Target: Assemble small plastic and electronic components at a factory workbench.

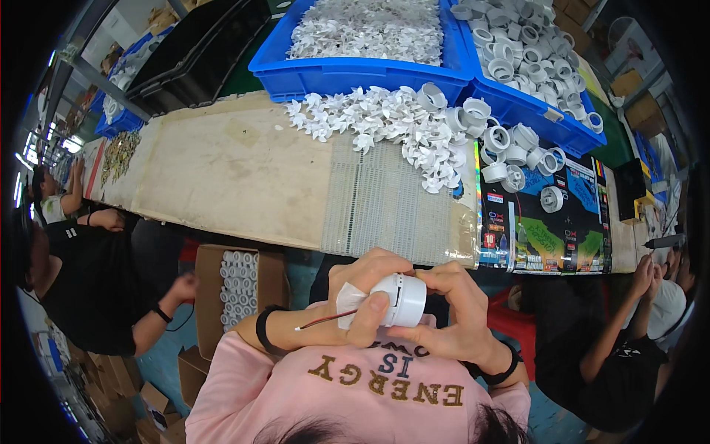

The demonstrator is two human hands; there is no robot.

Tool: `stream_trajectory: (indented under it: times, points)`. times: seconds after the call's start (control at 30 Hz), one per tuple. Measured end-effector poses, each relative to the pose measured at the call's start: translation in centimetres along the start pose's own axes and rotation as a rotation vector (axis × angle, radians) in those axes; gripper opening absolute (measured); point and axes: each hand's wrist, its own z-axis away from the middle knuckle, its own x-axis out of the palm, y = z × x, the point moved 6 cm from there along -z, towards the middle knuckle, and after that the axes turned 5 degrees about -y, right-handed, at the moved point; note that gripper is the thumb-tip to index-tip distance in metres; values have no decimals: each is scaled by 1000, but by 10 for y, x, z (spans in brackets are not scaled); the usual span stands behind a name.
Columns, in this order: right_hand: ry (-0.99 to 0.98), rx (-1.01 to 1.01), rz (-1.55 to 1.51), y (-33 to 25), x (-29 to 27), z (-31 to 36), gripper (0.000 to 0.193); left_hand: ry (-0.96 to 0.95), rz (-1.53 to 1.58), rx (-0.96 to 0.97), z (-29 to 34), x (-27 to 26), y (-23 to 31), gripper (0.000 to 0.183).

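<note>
Item held: 1 round white plastic housing (399,300), close to the chest, between both hands.
Left hand (366,296): fingers curled, thumb pressed on the housing's near face; a red and black wire pair (325,320) trails left beneath it.
Right hand (455,311): wrapped round the housing's right side, fingers closed on it.
Handling advice: likely best to keep thumb pressure square and the wire unpinched.
Ahead of hands: 2 blue plastic crates (355,74); white fan blades (377,118) and white plastic rings (510,144), too many to count.
</note>
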Motion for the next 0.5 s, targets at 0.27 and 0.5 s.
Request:
stream_trajectory:
  times: [0.27,0.5]
  points:
    - [38,-63,-23,6,10,-11,62,-25,-14,-59,-1,-7,2,44]
    - [213,42,97,44,34,-24,66,242,68,-333,-20,-27,-55,32]
